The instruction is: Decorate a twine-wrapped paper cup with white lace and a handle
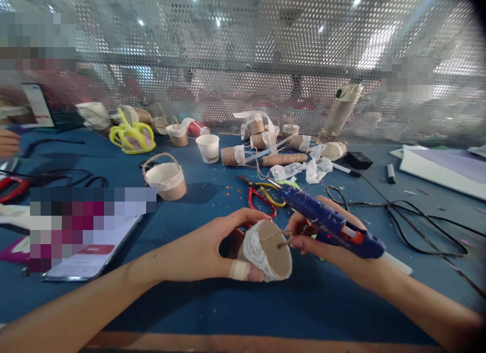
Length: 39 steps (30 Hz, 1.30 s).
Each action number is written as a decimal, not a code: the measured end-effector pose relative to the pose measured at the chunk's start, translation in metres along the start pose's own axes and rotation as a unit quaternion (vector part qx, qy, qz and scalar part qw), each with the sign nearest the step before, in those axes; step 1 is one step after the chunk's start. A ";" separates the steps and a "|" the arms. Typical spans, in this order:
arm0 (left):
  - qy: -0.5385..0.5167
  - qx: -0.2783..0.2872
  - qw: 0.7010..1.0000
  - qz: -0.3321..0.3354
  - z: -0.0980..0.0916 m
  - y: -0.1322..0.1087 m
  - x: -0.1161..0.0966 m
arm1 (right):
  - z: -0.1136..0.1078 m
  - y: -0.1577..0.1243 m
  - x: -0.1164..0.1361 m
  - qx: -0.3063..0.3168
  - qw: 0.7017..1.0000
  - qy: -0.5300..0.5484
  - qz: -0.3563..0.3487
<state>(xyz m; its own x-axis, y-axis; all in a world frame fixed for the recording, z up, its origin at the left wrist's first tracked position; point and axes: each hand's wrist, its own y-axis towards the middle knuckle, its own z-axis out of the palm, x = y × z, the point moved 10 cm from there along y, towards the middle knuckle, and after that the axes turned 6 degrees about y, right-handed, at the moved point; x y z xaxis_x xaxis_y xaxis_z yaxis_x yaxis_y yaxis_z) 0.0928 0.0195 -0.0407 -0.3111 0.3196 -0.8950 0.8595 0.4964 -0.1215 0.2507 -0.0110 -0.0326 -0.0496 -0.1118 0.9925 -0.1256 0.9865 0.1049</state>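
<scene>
My left hand (pixel 228 246) grips a small cup (pixel 279 257) wrapped in white lace, tilted with its open mouth towards my right hand. A strip of tape is wrapped round the left thumb. Between the thumb and fingers of my right hand (pixel 304 236) is the end of a piece of twine (pixel 284 239), at the cup's mouth. A blue hot glue gun (pixel 330 219) lies across that hand, nozzle pointing up and left; its handle is mostly hidden. Just beyond the cup are red-and-yellow handled scissors or pliers (pixel 261 196).
A finished-looking lace basket (pixel 170 183) with a twine handle stands left of centre. Behind it are a white paper cup (pixel 208 148), a twine roll (pixel 284 159) and lace (pixel 299 170). A phone (pixel 94 251) leans at left; a black cable (pixel 417 231) coils at right. Another person's hand (pixel 8 143) shows far left.
</scene>
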 end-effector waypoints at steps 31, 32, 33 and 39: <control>0.129 0.012 0.992 0.010 -0.011 -0.009 -0.011 | -0.033 -0.003 0.003 0.017 0.898 -0.419 -0.136; 0.128 0.009 0.992 0.014 -0.011 -0.009 -0.011 | -0.035 -0.005 0.002 0.016 0.893 -0.427 -0.141; 0.127 0.006 0.992 0.016 -0.011 -0.009 -0.011 | -0.037 -0.009 0.002 0.014 0.888 -0.436 -0.147; 0.092 0.005 0.995 0.039 -0.011 -0.007 -0.013 | -0.050 -0.030 -0.004 0.017 0.861 -0.487 -0.146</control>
<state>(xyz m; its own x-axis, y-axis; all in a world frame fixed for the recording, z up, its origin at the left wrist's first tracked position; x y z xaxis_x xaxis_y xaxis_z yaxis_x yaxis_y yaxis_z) 0.0864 0.0210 -0.0234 -0.3119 0.5002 -0.8078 0.8874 0.4572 -0.0595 0.3042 -0.0341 -0.0370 -0.8164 -0.4184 0.3981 -0.3020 0.8968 0.3232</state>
